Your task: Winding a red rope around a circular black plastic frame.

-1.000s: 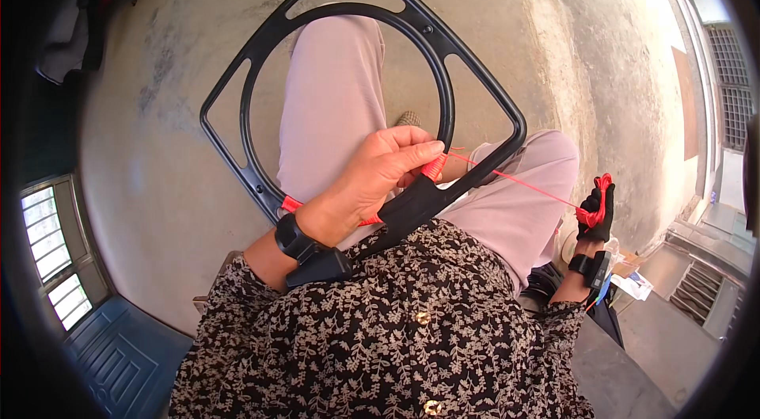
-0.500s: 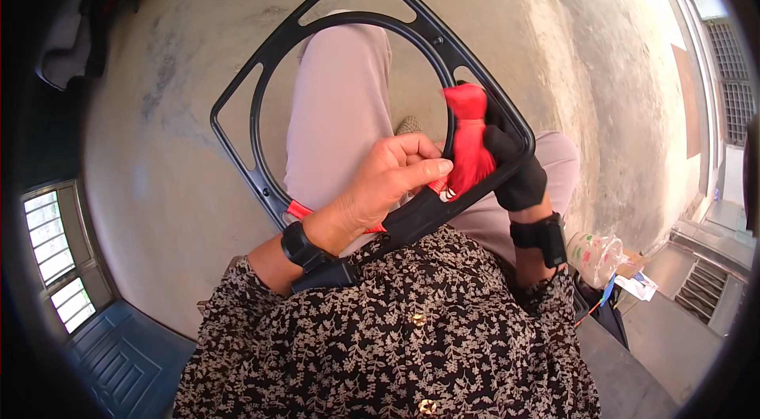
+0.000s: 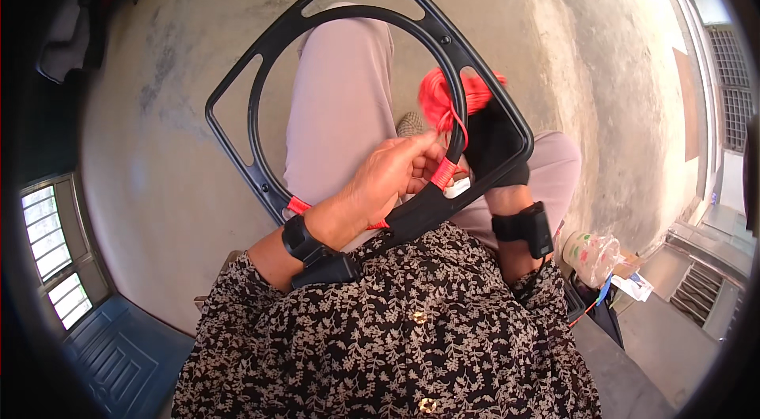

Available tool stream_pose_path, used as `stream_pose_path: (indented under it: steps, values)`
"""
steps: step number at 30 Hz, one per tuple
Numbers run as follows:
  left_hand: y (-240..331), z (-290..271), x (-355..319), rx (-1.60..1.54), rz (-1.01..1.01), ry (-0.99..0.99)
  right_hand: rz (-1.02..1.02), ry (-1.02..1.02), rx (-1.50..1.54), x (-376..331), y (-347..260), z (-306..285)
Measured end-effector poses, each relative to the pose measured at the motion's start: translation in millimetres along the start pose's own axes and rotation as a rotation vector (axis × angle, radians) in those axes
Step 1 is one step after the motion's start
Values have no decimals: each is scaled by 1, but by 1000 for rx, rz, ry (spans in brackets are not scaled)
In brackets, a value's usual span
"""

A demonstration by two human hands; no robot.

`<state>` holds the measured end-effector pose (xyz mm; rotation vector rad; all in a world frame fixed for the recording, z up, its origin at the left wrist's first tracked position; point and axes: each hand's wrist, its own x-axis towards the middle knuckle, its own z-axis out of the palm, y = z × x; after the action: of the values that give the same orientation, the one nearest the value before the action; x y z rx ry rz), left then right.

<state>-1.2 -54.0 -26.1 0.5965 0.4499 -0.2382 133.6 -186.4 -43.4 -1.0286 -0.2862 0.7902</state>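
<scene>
A black frame (image 3: 273, 47) with rounded corners and a large round opening lies over my lap. Red cord (image 3: 444, 173) is wound tightly around the ring's lower right part, with another red wrapping (image 3: 298, 205) at the lower left. My bare left hand (image 3: 388, 173) is closed at the ring's inner edge, thumb and fingers pinching the cord just above the winding. Behind the frame's right side, my black-gloved right hand (image 3: 495, 138) grips a bundle of red cord (image 3: 438, 100). The bundle passes through the opening, and a loose strand loops over the ring. Most gloved fingers are hidden.
My legs (image 3: 340, 94) in pale trousers sit under the frame. A blue plastic stool (image 3: 131, 356) stands at the lower left. To my right are a clear plastic bag (image 3: 592, 257) and a dark bag. Concrete floor (image 3: 198, 181) stretches ahead, with a barred window (image 3: 55, 253) at left.
The red bundle has moved from the frame's right side up and left, into the ring's opening. My right hand has turned with it. My left fingers have shifted slightly up off the winding.
</scene>
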Motion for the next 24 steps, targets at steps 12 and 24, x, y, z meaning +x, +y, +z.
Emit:
stream_pose_path:
  steps: [12,24]
  values:
    - [7,-9,0,59,-39,15,-51,110,647,-99,-97,-164]
    - [9,-3,-1,253,149,64,90,406,-536,-83,-64,-113]
